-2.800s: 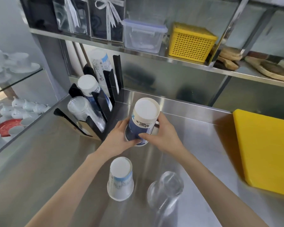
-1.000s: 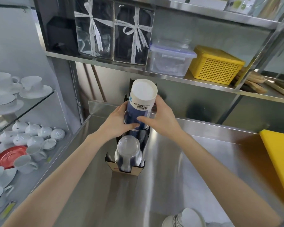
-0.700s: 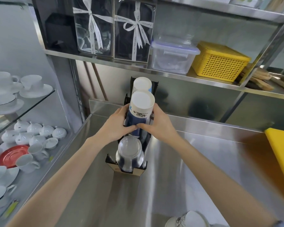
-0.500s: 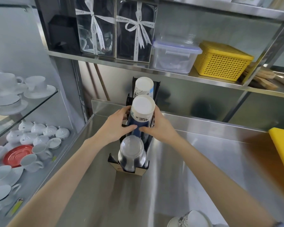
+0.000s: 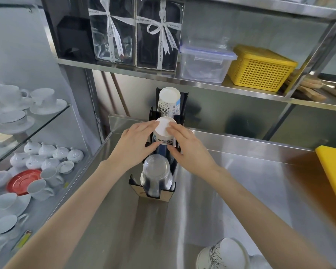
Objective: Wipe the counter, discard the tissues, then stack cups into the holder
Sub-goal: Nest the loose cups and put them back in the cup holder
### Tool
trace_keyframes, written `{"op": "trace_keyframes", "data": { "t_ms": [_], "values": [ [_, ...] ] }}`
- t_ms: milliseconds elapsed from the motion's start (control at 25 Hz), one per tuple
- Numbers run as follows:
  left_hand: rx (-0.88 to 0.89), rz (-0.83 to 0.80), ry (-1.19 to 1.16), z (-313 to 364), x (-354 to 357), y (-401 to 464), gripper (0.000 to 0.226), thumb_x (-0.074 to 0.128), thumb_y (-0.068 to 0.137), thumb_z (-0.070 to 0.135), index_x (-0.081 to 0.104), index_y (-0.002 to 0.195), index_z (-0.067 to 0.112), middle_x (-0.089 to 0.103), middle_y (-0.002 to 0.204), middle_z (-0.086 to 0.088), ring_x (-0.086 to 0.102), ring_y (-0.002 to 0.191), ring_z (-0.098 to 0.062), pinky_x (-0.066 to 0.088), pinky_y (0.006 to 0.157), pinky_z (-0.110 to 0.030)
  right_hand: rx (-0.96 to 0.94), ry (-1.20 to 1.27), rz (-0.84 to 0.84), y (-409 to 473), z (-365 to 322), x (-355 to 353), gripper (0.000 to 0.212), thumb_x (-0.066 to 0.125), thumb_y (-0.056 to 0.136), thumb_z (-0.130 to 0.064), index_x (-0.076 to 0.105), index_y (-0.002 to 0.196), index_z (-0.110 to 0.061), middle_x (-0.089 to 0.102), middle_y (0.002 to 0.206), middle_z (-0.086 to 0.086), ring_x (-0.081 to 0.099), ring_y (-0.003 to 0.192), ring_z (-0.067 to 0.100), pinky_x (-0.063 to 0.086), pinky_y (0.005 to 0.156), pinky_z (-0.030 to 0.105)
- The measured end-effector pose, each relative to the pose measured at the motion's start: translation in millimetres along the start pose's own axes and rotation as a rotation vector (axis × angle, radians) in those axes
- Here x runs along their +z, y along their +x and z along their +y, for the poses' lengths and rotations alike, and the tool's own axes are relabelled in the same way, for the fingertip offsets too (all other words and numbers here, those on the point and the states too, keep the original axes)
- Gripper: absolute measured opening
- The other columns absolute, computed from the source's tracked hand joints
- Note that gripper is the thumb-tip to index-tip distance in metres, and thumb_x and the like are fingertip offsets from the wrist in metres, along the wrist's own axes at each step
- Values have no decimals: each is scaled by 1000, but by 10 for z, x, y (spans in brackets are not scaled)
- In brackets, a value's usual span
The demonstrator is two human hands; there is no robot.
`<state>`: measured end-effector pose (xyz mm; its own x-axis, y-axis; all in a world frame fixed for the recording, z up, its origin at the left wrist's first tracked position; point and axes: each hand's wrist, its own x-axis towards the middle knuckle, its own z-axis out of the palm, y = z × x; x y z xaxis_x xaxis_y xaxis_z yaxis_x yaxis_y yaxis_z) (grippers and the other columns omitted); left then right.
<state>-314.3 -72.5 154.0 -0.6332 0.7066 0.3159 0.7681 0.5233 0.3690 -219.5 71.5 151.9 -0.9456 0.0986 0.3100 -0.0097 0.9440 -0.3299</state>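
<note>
At the moment of inspection both hands were applied to the stack of paper cups (image 5: 164, 133) standing in the middle slot of the black cup holder (image 5: 153, 193), which sat on the steel counter (image 5: 241, 191) against the rear upstand. The left hand (image 5: 133, 144) gripped the stack from its left side, fingers lying over the white upturned base and thumb set against the printed band lower down; the right hand (image 5: 186, 150) mirrored this from the other side, fingertips on the rim of the base and thumb on the dark wall below. Neither hand was spread flat or closed into a fist: together they pinched the stack between them. In my judgement this two-sided hold served to keep the inverted cups upright and centred while they were pressed down between the holder's dividers, which leave little room for tilt. The stack therefore lay directly between the two hands, in contact with both, seated partly within the holder. A taller stack of paper cups (image 5: 168, 103) occupied the rear slot, just beyond the fingers, and a stack of clear plastic cups (image 5: 156, 175) filled the front slot, just below the wrists. A further printed paper cup (image 5: 221, 253) stood inverted on the counter at the near edge, well apart from both hands, and in my assessment remained to be stacked. No tissues were seen on the counter.
</note>
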Motion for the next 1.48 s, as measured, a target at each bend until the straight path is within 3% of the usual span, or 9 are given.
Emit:
{"op": "trace_keyframes", "data": {
  "t_ms": [200,440,760,880,1000,1280,1480],
  "values": [
    [-29,-107,52,105,-104,-30,67,50,87,39,17,142,20,19,154,-2,18,140,-23,20,114,-45,22,-31,-70,-78,-39,-109,59,49,90,-24,20,141,-18,16,155,1,13,141,25,17,115,42],
    [-20,-111,123,429,-255,-318,74,48,87,42,6,143,18,8,156,-7,8,143,-27,11,117,-47,50,-126,-36,-503,-75,-401,62,48,90,-32,17,142,-22,10,156,0,6,143,23,10,116,40],
    [74,-74,-103,814,-26,-1119,75,54,84,40,11,142,18,16,154,-3,11,142,-18,11,117,-39,114,-33,-10,-1634,28,-407,64,52,87,-38,20,141,-24,13,155,0,8,142,20,9,115,36],
    [90,-140,-123,905,194,-1340,78,55,83,42,12,142,18,19,153,-2,16,141,-20,16,116,-42,178,6,-57,-1983,91,-282,70,54,85,-41,17,142,-26,10,155,-1,6,143,18,9,115,34],
    [83,-245,-152,1000,471,-1540,80,53,82,46,6,143,23,12,155,2,10,142,-14,11,118,-38,263,80,-108,-2279,152,-176,77,58,81,-43,14,142,-29,7,155,-3,5,142,16,10,116,34],
    [-6,-450,-320,1145,1176,-1801,85,60,79,45,6,142,26,17,153,3,21,139,-13,20,115,-34,460,283,-204,-2627,298,50,93,67,75,-41,6,143,-27,8,155,-2,11,141,12,18,109,26],
    [-130,-546,-385,1179,1629,-1945,92,65,75,44,4,142,27,20,153,5,28,137,-18,28,112,-40,595,461,-175,-2655,387,214,111,75,70,-30,-8,142,-22,34,142,-3,35,128,10,29,101,22]
  ]
}}
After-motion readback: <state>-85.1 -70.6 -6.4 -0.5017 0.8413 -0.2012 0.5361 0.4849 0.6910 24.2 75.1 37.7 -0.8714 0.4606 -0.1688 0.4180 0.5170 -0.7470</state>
